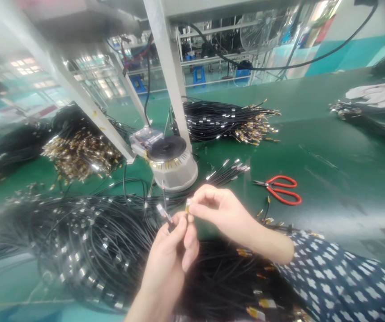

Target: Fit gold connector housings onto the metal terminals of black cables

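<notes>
My left hand (170, 250) pinches a thin black cable with a small metal end (163, 212) between thumb and forefinger. My right hand (217, 210) is closed on a small gold connector (188, 205), held just right of that cable end, nearly touching it. Both hands hover over a heap of black cables (95, 241) on the green table (330, 156). A white round machine with a black disc on top (174, 163) stands just behind my hands.
Red-handled scissors (281, 189) lie to the right. A bundle of cables with gold connectors (233, 120) lies behind the machine, another gold-tipped pile (78, 154) at the left. Grey frame legs (168, 67) rise from the table. More cables (367, 112) sit at the far right.
</notes>
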`<state>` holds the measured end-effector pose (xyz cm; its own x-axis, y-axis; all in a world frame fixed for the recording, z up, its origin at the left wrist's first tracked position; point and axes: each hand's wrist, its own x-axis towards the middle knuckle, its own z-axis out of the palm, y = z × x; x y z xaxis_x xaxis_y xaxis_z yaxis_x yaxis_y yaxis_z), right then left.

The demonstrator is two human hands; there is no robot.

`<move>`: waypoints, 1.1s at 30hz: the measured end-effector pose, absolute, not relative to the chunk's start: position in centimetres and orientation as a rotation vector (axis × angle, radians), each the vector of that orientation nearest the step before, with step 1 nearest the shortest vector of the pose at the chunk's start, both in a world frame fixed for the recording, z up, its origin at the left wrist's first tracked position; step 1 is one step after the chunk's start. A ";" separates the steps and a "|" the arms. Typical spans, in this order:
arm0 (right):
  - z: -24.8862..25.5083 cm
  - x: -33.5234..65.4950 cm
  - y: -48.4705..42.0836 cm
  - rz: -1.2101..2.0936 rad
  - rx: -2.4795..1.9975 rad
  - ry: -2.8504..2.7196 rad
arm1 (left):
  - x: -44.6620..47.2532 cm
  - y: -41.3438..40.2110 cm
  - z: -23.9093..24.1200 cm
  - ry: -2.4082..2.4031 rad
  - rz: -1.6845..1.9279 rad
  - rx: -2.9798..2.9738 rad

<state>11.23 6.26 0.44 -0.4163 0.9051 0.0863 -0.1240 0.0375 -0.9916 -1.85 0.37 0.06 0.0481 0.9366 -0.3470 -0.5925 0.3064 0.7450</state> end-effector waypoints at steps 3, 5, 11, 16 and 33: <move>0.4 11.0 6.1 1.428 -0.847 -1.499 | -1.8 0.3 0.3 0.948 1.222 0.488; 0.5 10.9 5.8 1.390 -0.871 -1.513 | -1.6 0.3 0.5 0.976 1.236 0.514; 1.1 11.3 5.4 1.218 -0.888 -1.565 | -1.7 0.2 0.5 1.065 1.292 0.593; 1.0 11.7 6.6 1.533 -0.797 -1.523 | -2.5 0.2 -0.2 0.858 1.192 0.563; 3.1 14.8 7.4 1.299 -0.721 -1.962 | -2.0 0.5 -0.5 0.902 1.083 0.663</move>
